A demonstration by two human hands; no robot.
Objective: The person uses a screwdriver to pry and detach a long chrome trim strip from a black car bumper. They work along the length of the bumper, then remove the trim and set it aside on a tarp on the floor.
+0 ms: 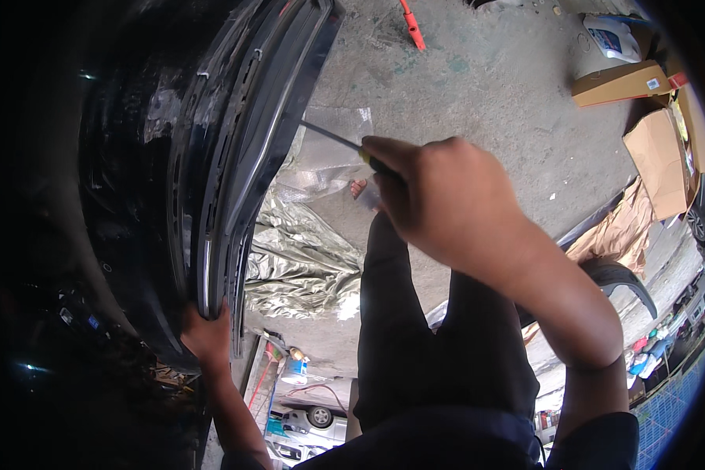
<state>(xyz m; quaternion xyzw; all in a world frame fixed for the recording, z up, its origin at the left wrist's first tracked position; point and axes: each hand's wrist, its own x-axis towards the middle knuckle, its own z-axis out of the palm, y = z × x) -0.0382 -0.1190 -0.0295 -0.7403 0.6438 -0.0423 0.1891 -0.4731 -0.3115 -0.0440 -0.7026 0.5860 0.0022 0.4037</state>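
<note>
A large glossy black car body panel (137, 180) with a chrome strip along its edge fills the left side. My left hand (205, 333) is closed around the near end of the strip at the panel's edge; some of its fingers are hidden behind it. My right hand (446, 196) grips a screwdriver (333, 135) by its handle, which is mostly covered, with a bit of yellow showing. The long thin shaft slants up and left, its tip at the panel's right edge. Whether the tip touches the panel I cannot tell.
Clear plastic wrapping (329, 153) and a crumpled silvery sheet (305, 258) lie on the concrete floor (493, 86) beside the panel. An orange-red tool or clamp (413, 31) lies farther off. Cardboard boxes (623, 84), a white jug (611, 37) and brown paper (623, 231) are at the right.
</note>
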